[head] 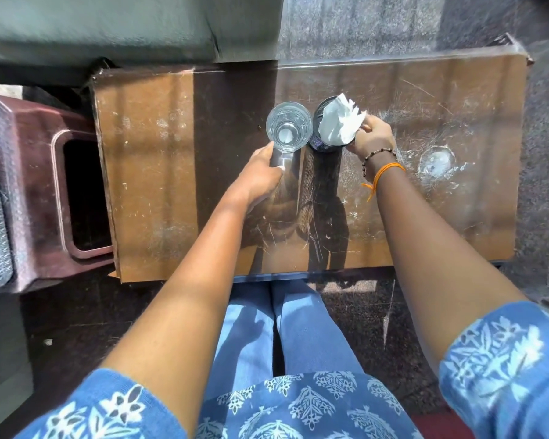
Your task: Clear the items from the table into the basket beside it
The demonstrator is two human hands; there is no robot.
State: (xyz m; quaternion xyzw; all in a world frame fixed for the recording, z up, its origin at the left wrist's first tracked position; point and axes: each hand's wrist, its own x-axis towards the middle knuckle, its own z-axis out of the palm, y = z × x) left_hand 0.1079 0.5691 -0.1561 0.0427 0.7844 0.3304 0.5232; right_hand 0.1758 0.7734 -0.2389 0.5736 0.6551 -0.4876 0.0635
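A clear drinking glass (288, 126) stands upright near the middle of the glass-topped table (146, 172). My left hand (260, 175) grips its lower side from the near left. Right beside it stands a black mesh cup (325, 144) with crumpled white tissue (339, 120) sticking out of its mouth. My right hand (373, 137) grips the mesh cup's right side, fingers touching the tissue. The glass and the mesh cup stand close together, almost touching.
A maroon plastic basket or stool (45, 191) with a dark opening sits at the table's left end. A round watery mark (436, 161) shows on the table's right part. A grey cushion (108, 30) lies beyond the far edge. My knees are under the near edge.
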